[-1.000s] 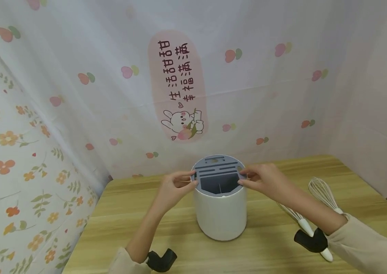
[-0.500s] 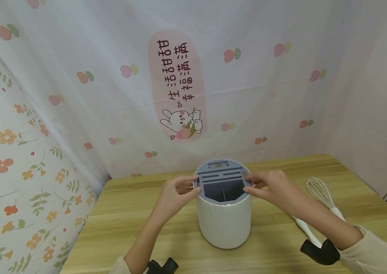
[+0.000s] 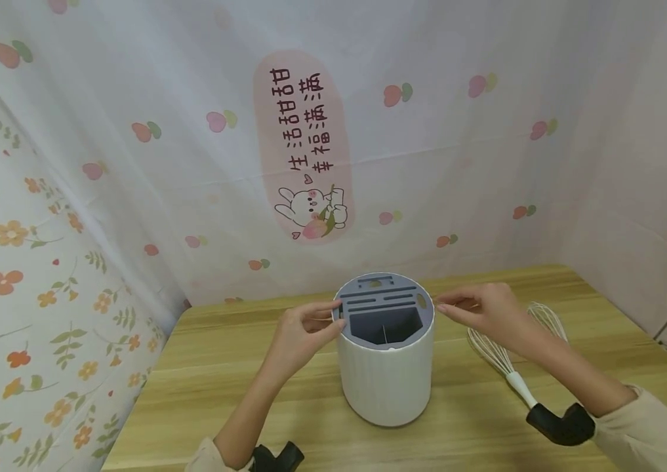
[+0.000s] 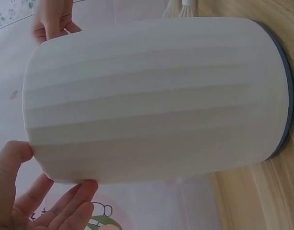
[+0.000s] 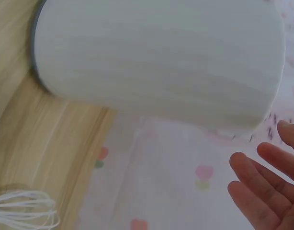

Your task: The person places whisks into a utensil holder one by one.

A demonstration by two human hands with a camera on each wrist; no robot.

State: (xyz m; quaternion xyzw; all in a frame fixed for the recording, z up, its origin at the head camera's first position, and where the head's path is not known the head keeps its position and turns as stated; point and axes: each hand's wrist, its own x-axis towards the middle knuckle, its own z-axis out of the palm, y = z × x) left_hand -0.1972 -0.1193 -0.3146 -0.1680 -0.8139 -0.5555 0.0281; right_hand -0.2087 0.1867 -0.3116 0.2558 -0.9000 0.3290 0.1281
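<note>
Pinched at its edge by the left hand [image 3: 303, 324], the white container [image 3: 386, 387] stands upright on the wooden table [image 3: 221, 367] in the head view, a grey slotted insert [image 3: 382, 309] across its top; the right hand [image 3: 495, 314] holds nothing, fingertips just beside the opposite edge. One whisk [image 3: 515, 380] and a second whisk [image 3: 548, 321] lie near the right forearm. Left wrist view: thumb and fingertips touch the container's ribbed wall. Right wrist view: the fingers are relaxed, apart from the container.
</note>
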